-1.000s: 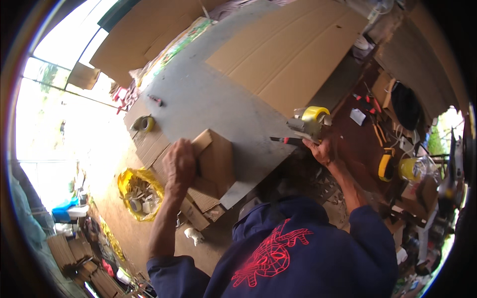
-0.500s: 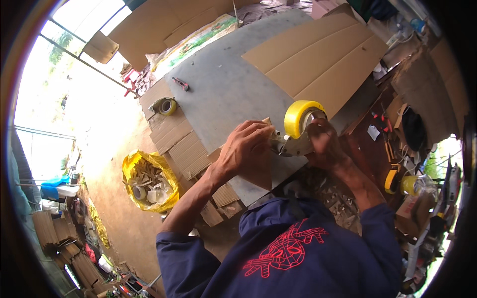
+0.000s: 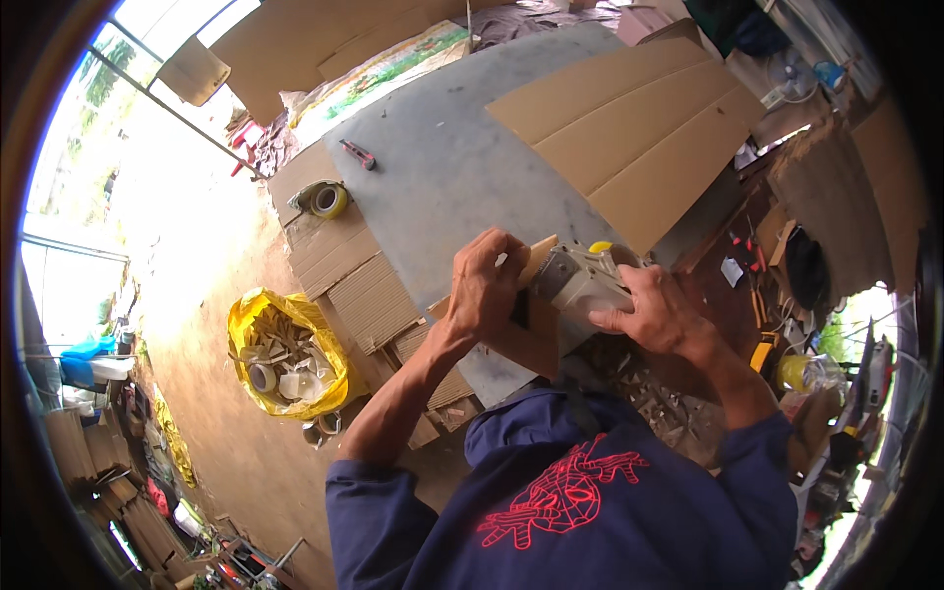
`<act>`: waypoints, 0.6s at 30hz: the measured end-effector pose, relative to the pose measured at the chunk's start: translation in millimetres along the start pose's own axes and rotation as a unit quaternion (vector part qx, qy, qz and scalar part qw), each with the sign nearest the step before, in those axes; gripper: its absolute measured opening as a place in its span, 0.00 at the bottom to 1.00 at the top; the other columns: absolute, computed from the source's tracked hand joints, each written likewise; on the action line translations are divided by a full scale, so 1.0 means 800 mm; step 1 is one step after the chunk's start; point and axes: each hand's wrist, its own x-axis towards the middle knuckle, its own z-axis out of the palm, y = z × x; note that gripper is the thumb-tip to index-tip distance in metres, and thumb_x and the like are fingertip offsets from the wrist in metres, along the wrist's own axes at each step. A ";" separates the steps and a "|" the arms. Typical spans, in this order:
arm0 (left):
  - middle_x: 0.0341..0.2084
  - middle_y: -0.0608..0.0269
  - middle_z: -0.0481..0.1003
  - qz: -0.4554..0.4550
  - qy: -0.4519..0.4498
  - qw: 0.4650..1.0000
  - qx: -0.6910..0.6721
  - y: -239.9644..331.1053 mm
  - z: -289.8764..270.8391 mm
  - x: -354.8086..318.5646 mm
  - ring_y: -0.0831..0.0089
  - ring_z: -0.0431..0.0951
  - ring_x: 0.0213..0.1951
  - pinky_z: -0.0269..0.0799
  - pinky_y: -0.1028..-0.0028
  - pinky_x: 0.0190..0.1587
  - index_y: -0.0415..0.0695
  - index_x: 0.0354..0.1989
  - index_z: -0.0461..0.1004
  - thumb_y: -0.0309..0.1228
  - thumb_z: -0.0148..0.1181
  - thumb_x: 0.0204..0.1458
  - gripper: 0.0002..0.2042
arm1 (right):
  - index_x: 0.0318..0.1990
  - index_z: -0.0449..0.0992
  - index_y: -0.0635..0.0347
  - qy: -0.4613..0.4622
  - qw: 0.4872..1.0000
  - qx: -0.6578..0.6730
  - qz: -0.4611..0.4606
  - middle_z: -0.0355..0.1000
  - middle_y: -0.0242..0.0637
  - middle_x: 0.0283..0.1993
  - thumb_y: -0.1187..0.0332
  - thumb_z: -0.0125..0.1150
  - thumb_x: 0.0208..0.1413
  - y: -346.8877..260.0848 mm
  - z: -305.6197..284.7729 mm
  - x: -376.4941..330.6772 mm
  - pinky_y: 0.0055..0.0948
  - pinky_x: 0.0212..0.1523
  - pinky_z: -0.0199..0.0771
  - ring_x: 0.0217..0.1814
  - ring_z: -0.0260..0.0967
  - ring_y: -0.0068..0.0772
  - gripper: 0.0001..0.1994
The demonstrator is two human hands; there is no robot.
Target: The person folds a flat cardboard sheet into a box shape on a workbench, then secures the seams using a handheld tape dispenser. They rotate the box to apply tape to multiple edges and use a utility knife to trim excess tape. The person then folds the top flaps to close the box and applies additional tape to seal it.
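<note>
My right hand (image 3: 661,310) is wrapped around a tape dispenser (image 3: 582,283), a pale metal one. Only a bit of its yellow tape roll (image 3: 601,247) shows behind the frame. Close by on the left, my left hand (image 3: 482,280) is closed on a brown cardboard piece (image 3: 532,340) above the near end of the grey table (image 3: 433,216). The dispenser's front end is right beside the cardboard; whether they touch I cannot tell. My left fingertips are partly hidden.
A large cardboard sheet (image 3: 629,138) lies on the table's far right. A red-and-black utility knife (image 3: 359,154) and a tape roll (image 3: 328,201) lie to the left. On the floor stands a yellow bag (image 3: 344,379) of scraps. Tools crowd the right side.
The tape dispenser has been turned in my right hand, so its frame now faces up and the yellow roll is mostly hidden. My left hand still holds the cardboard, slightly shifted.
</note>
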 end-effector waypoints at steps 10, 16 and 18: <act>0.24 0.57 0.78 -0.216 -0.018 0.974 -0.058 -0.014 -0.019 0.022 0.70 0.78 0.29 0.74 0.68 0.35 0.35 0.35 0.77 0.33 0.58 0.62 0.12 | 0.49 0.78 0.72 -0.202 0.933 0.278 0.107 0.80 0.41 0.35 0.55 0.69 0.59 0.023 -0.020 0.029 0.31 0.36 0.80 0.34 0.80 0.32 0.24; 0.25 0.55 0.79 -0.277 -0.048 0.959 -0.024 -0.014 -0.016 0.044 0.69 0.82 0.31 0.77 0.68 0.35 0.32 0.36 0.75 0.32 0.54 0.65 0.13 | 0.51 0.75 0.72 -0.228 0.851 0.422 0.214 0.79 0.43 0.34 0.57 0.65 0.62 0.014 -0.013 0.032 0.35 0.35 0.84 0.31 0.81 0.35 0.23; 0.25 0.53 0.79 -0.295 -0.043 0.953 -0.045 -0.012 -0.014 0.045 0.68 0.82 0.30 0.78 0.67 0.34 0.32 0.36 0.75 0.32 0.53 0.66 0.13 | 0.52 0.74 0.72 -0.232 0.832 0.450 0.229 0.79 0.44 0.34 0.58 0.63 0.63 0.005 -0.015 0.031 0.36 0.36 0.85 0.31 0.81 0.37 0.22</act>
